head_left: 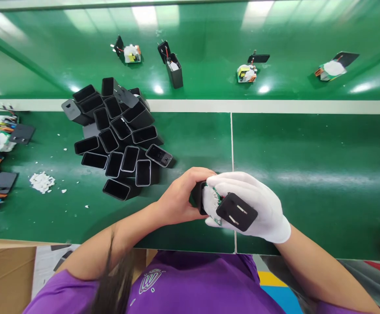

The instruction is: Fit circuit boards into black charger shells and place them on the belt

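Observation:
My bare left hand (181, 195) is wrapped round a black plastic charger housing (198, 198), whose open end faces right. In my right hand (253, 205), which wears a white glove, is a charger circuit board (211, 201) with white filler on it. The board's left end meets the mouth of the housing; how deep it sits is hidden by my fingers. A black plug cover (236, 212) with two metal prongs hangs at the board's right end, over my gloved palm.
Several empty black housings (114, 164) are piled left of my hands. White crumbs (42, 182) and a stack of circuit boards (1, 141) lie further left. Beyond the white strip (190, 105), a part-filled housing (174, 72) and loose boards (247, 73) sit spaced out. Another person's hand shows at the right edge.

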`<state>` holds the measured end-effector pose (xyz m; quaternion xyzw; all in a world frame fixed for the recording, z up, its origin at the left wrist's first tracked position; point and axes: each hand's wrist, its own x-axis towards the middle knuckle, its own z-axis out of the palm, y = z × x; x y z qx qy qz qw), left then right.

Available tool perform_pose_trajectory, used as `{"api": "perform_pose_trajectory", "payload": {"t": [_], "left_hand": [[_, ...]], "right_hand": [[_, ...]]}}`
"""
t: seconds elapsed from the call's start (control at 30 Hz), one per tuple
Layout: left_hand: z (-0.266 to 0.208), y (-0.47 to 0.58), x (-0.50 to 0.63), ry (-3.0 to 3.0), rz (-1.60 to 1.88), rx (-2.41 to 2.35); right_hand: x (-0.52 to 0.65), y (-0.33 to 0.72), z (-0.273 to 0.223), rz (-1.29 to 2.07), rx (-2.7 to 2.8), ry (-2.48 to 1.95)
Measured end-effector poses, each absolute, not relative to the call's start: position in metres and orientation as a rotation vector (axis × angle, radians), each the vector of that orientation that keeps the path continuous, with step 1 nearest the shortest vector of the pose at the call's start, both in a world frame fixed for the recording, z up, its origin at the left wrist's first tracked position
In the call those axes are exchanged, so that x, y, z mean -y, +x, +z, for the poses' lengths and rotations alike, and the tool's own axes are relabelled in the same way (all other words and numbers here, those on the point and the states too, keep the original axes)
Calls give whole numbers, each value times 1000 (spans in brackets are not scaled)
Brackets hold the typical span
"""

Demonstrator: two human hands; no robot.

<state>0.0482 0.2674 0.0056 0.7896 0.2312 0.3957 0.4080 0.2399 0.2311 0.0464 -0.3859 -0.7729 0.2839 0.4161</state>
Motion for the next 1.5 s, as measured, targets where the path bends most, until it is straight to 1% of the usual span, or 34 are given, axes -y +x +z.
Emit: {"api": "perform_pose_trajectory", "payload": {"t": [0.27, 0.5, 0.73, 1.03, 1.3, 1.5], "left_hand": [[5, 49, -266, 1968, 998, -593], [4, 48, -265, 1974, 994, -601], [8, 46, -265, 2020, 872, -756], [9, 45, -266, 1918, 733, -875], [9, 42, -266, 1893, 768, -839], [6, 45, -267, 1978, 840, -774]], "right_hand": [[-230, 239, 46, 754, 1891, -966], [-230, 241, 38, 679, 1968, -945], [-228, 240, 29, 591, 1901, -1011], [-229, 238, 23, 853, 1723, -1026], [-227, 238, 27, 1001, 1615, -1047], [-225, 234, 23, 1324, 1411, -1138]]}}
